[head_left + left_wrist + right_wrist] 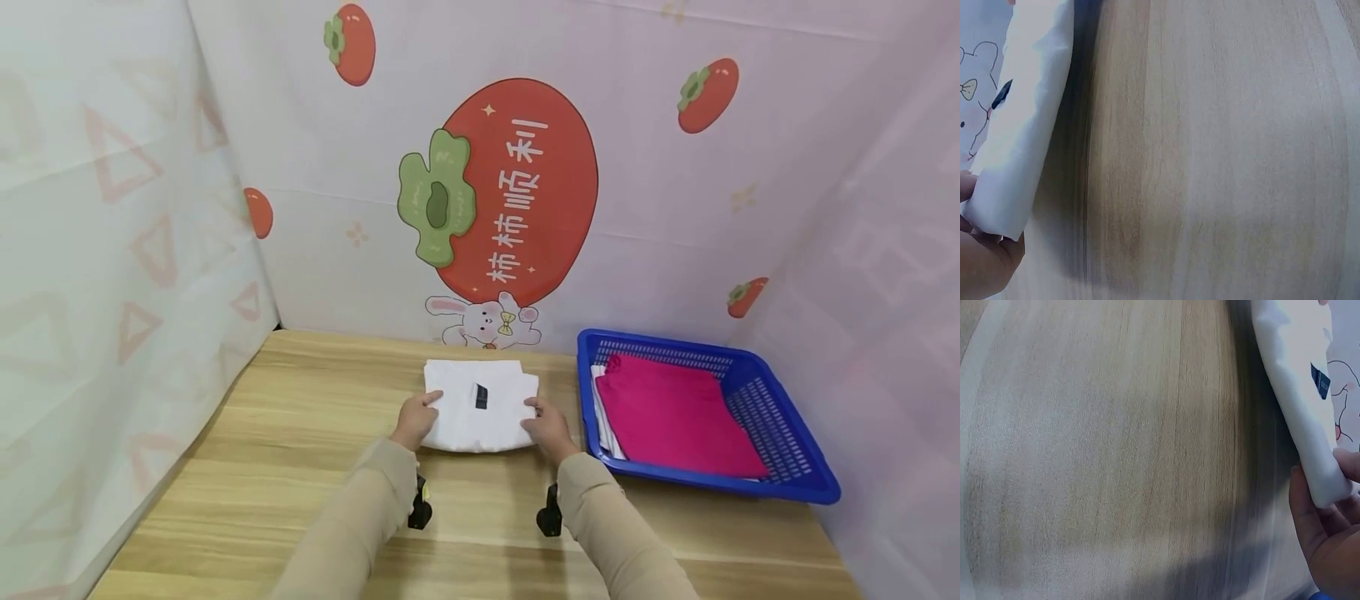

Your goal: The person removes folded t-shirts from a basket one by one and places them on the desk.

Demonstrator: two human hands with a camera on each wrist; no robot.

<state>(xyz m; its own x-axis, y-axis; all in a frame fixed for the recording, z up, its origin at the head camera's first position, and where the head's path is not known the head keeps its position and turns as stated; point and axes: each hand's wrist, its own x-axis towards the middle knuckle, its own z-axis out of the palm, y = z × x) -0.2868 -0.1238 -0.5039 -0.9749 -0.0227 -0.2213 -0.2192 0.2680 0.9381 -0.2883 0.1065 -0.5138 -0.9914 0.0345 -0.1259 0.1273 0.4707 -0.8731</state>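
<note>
A folded white shirt (480, 427) with a small black label (482, 397) on its upper face is held between both hands over the table. My left hand (415, 421) grips its left edge, thumb on top and fingers tucked beneath. At the opposite edge, my right hand (550, 429) pinches the cloth the same way. In the left wrist view the shirt (1029, 125) appears as a thick rolled-looking fold above the wood. The right wrist view shows the fingers (1305, 509) under the lower corner of the fold, which casts a shadow on the table.
A blue plastic basket (795, 433) stands on the right of the wooden table (300, 450), holding a folded magenta cloth (675, 417) over white cloth (606, 417). Printed fabric walls (322, 275) enclose the table at the back and sides.
</note>
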